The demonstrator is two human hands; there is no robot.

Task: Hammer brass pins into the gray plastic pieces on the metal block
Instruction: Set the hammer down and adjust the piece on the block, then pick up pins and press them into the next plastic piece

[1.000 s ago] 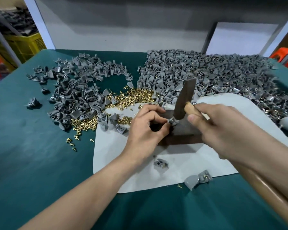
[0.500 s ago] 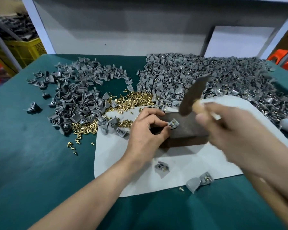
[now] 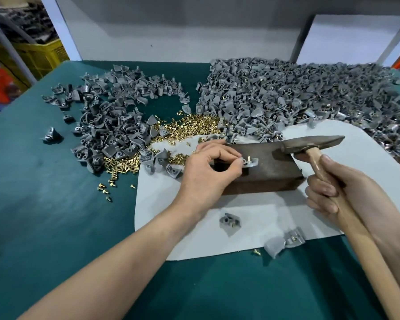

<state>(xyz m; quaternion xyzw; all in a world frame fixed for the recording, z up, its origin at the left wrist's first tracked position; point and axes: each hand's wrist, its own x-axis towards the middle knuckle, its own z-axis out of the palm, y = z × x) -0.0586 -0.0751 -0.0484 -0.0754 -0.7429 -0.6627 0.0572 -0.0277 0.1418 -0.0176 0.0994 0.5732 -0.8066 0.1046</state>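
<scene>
Green cloth (image 3: 56,227) covers the table, and a white sheet (image 3: 171,215) lies on it under the metal block (image 3: 270,176), probably to protect the cloth from the blows. The left hand (image 3: 208,172) rests against the block's left end and pinches a gray plastic piece (image 3: 252,162) on the block's top, so that it does not slide. A brass pin (image 3: 249,158) stands upright in it, not yet driven in. I think the fingertips touch only the plastic, but this is too small to tell.

The right hand (image 3: 328,183), at the block's right, is clenched around the wooden handle of the hammer (image 3: 310,145). The hammer's head is held over the block's back right corner, away from the pin.

Behind the block lie loose brass pins (image 3: 194,125) and heaps of gray pieces (image 3: 298,93), within easy reach. In front of it lie a few pieces (image 3: 229,221), apparently finished.
</scene>
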